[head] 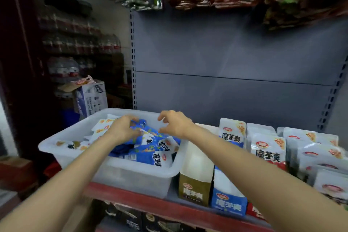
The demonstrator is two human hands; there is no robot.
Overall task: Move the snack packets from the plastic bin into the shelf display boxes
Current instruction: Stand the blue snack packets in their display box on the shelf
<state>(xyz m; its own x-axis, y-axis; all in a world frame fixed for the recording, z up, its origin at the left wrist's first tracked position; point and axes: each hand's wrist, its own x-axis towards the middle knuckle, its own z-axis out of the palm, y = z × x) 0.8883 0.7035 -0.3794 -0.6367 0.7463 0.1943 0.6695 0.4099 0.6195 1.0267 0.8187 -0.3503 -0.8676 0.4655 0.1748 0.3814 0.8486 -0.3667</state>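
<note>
Left hand (123,128) grips blue packets (148,133) in bin (131,175) — right hand (176,124) hovers.

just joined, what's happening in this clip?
A person is restocking a shop shelf. Both hands are over the clear plastic bin of snack packets: the left hand grips blue packets in the pile, while the right hand hovers beside it with fingers curled, holding nothing visible. To the bin's right on the same shelf stand a brown display box and a blue display box; the brown one looks mostly empty. White packets stand further right.
</note>
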